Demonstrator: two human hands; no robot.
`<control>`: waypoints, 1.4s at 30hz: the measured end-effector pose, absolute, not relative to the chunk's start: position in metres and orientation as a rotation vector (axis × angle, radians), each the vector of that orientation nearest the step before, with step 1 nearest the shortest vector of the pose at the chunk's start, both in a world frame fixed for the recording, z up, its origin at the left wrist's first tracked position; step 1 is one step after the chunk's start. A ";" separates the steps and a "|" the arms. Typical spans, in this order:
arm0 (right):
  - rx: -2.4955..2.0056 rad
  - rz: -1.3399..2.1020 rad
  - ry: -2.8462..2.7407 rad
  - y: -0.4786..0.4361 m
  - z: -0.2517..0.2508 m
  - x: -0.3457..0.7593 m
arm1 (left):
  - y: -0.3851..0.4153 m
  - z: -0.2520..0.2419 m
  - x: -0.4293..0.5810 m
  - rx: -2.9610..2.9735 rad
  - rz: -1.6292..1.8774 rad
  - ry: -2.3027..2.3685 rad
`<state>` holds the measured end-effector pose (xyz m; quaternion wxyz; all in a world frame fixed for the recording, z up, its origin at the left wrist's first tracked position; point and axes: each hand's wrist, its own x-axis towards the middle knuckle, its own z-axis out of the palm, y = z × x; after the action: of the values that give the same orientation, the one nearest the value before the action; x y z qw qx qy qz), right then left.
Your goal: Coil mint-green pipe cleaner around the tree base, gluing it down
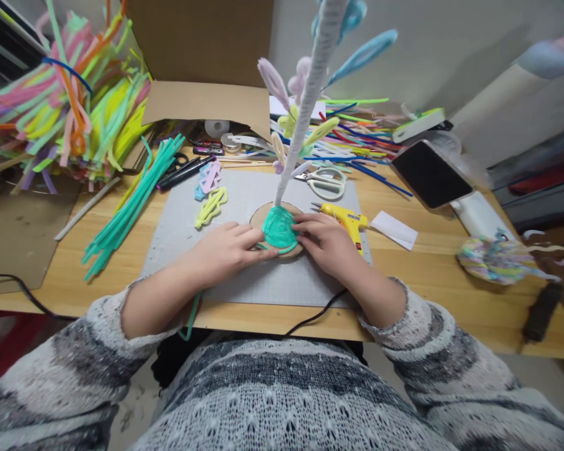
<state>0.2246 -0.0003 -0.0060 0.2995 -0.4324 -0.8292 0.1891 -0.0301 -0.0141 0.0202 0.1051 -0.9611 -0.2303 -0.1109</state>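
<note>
A spiral of green pipe cleaner (280,228) lies flat on a round wood slice (259,216), which rests on a grey cutting mat (244,282). From the slice rises a tall white wrapped stem (305,106), bearing looped pastel flowers and leaves. My left hand (225,252) pinches a green pipe cleaner strand at the coil's lower left edge. A loose green tail (191,319) hangs below my left wrist, over the table edge. At the coil's right side, my right hand (325,243) has its thumb and fingers closed on the edge of the spiral.
A yellow glue gun (343,217) and scissors (326,183) lie right of the slice. Green pipe cleaners (134,203) and zigzag yellow pieces (211,207) lie left. Beyond are a large pipe cleaner bundle (70,106), a cardboard box (207,103) and a phone (431,173). A black cord (314,315) crosses the front edge.
</note>
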 end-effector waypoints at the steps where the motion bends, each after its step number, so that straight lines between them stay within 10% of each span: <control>1: -1.149 0.495 -2.203 0.000 -0.006 0.225 | -0.013 0.020 -0.030 -2.825 -0.309 -0.674; 42: -1.248 0.607 -2.166 -0.005 0.004 0.222 | -0.008 0.006 -0.033 -2.748 -0.573 -0.700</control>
<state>0.2225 -0.0049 0.0040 0.2808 -0.4658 -0.8080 0.2267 -0.0327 -0.0081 0.0061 0.1240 -0.9425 -0.2401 -0.1964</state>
